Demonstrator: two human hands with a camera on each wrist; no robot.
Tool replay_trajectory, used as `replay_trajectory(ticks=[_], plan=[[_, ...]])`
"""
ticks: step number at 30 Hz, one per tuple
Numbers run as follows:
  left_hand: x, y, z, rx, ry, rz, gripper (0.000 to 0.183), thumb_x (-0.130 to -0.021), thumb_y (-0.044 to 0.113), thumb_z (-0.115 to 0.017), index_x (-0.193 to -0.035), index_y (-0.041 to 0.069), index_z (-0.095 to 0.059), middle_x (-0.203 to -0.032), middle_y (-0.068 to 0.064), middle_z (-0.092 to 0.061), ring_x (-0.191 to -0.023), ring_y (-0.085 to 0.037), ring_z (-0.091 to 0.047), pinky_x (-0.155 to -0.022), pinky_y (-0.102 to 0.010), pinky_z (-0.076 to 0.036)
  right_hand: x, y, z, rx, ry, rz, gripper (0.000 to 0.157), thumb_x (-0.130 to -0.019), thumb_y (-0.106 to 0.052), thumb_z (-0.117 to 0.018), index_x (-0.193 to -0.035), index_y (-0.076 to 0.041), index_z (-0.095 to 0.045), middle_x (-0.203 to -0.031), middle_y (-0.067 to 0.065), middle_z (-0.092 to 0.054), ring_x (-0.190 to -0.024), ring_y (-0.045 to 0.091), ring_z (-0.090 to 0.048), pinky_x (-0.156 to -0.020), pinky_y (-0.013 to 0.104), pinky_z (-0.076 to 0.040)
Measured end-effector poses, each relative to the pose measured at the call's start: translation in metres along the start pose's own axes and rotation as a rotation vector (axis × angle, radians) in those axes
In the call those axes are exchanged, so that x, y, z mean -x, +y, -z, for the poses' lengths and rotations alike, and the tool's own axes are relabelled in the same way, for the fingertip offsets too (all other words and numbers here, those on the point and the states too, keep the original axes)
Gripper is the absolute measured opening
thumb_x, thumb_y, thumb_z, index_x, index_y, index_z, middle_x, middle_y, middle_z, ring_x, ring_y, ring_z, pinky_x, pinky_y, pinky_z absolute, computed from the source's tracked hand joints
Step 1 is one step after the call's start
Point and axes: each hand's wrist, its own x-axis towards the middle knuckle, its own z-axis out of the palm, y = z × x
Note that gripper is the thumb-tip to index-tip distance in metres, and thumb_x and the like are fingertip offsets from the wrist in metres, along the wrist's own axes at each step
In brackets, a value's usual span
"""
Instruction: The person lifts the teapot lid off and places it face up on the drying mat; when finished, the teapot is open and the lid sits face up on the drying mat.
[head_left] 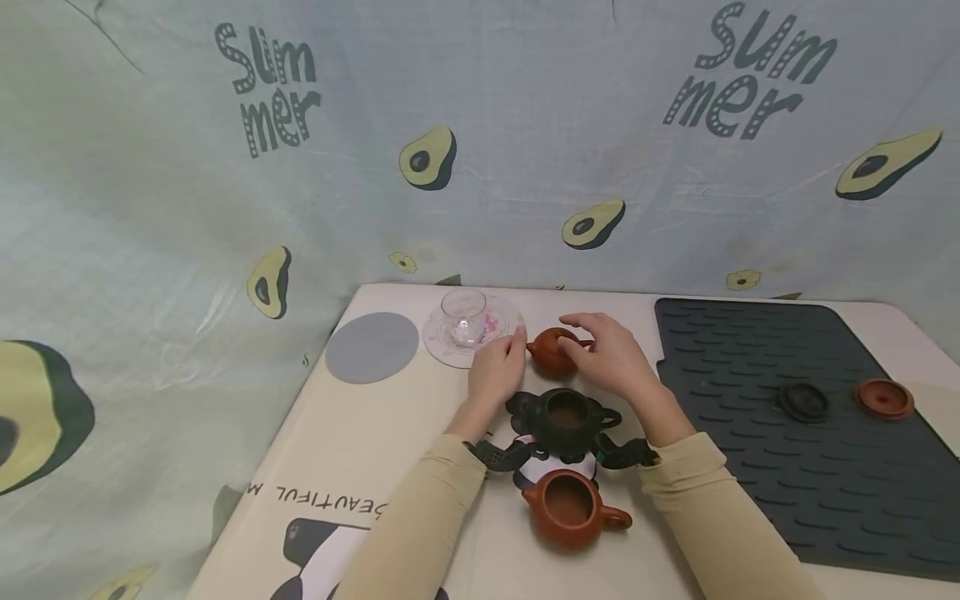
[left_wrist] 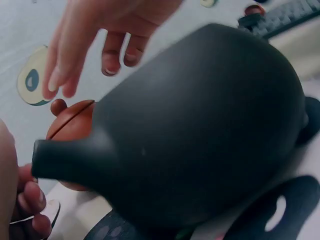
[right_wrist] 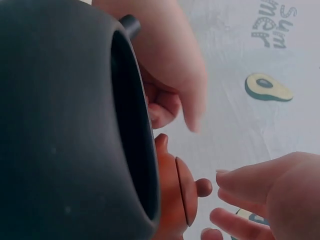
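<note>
A lidded reddish-brown teapot [head_left: 549,357] stands farthest back of three, its spout pointing left. My right hand [head_left: 611,354] is at its handle side, thumb and fingers spread around the lid knob [right_wrist: 203,187], with a gap between fingertips and knob in the right wrist view. Beside the spout is my left hand [head_left: 497,368], fingers loosely curled, thumb straight, holding nothing. Between my forearms sits a lidless black teapot [head_left: 551,427], which fills much of both wrist views. Nearest me is a lidless reddish-brown teapot [head_left: 564,535].
A black ridged mat [head_left: 750,467] on the right bears a black lid [head_left: 804,402] and a reddish-brown lid [head_left: 885,398]. At the back left, a clear glass cup [head_left: 465,310] stands on a patterned round mat [head_left: 444,352], next to a grey disc [head_left: 372,347]. A printed curtain [head_left: 510,125] hangs behind.
</note>
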Motion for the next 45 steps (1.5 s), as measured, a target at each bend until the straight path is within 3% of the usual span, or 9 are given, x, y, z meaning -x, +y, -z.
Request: replay_trajectory(ticks=[4, 11, 24, 38, 42, 45], plan=[[0.003, -0.003, -0.004, -0.058, -0.016, -0.021, 0.053, -0.108, 0.051, -0.034, -0.082, 0.016, -0.064, -0.075, -0.003, -0.061, -0.078, -0.025, -0.059, -0.068, -0.040, -0.042, 0.001, 0.001, -0.002, 0.033, -0.024, 0.023, 0.043, -0.101, -0.016, -0.064, -0.141, -0.001, -0.059, -0.140, 0.023, -0.057, -0.122, 0.041, -0.058, -0.094, 0.052, -0.051], [0.004, -0.005, -0.007, -0.129, 0.019, -0.101, 0.045, -0.109, 0.046, -0.038, -0.082, 0.017, -0.059, -0.073, 0.000, -0.059, -0.073, -0.024, -0.060, -0.064, -0.039, -0.041, -0.001, 0.003, -0.004, 0.043, -0.024, 0.083, 0.037, -0.102, -0.011, -0.061, -0.137, 0.001, -0.062, -0.134, 0.024, -0.061, -0.112, 0.040, -0.063, -0.091, 0.053, -0.051], [0.008, -0.010, -0.010, -0.150, 0.057, -0.152, 0.038, -0.109, 0.043, -0.041, -0.082, 0.019, -0.054, -0.067, 0.002, -0.053, -0.064, -0.025, -0.055, -0.057, -0.036, -0.037, -0.003, 0.006, -0.015, 0.059, 0.076, -0.017, 0.027, -0.098, -0.018, -0.071, -0.123, -0.010, -0.072, -0.123, 0.014, -0.070, -0.108, 0.035, -0.067, -0.087, 0.049, -0.054], [0.009, -0.007, -0.010, -0.164, 0.076, -0.189, 0.037, -0.109, 0.042, -0.042, -0.083, 0.019, -0.055, -0.064, 0.002, -0.051, -0.062, -0.025, -0.055, -0.055, -0.035, -0.036, 0.001, 0.006, -0.012, 0.055, 0.135, -0.016, 0.021, -0.097, -0.018, -0.073, -0.117, -0.011, -0.073, -0.114, 0.012, -0.072, -0.077, 0.025, -0.060, -0.065, 0.037, -0.048], [0.010, -0.007, -0.010, -0.163, 0.088, -0.191, 0.037, -0.109, 0.041, -0.043, -0.082, 0.018, -0.055, -0.063, 0.002, -0.050, -0.061, -0.024, -0.054, -0.055, -0.035, -0.035, 0.000, 0.007, -0.010, 0.024, 0.176, 0.002, 0.022, -0.098, -0.018, -0.071, -0.119, -0.010, -0.071, -0.116, 0.010, -0.071, -0.081, 0.027, -0.062, -0.067, 0.040, -0.048], [0.009, -0.007, -0.010, -0.168, 0.095, -0.195, 0.037, -0.109, 0.040, -0.043, -0.082, 0.018, -0.054, -0.063, 0.002, -0.050, -0.060, -0.025, -0.055, -0.055, -0.035, -0.036, 0.000, 0.004, -0.007, -0.034, 0.218, -0.003, 0.023, -0.099, -0.019, -0.070, -0.121, -0.010, -0.070, -0.118, 0.011, -0.071, -0.094, 0.030, -0.067, -0.075, 0.045, -0.052]])
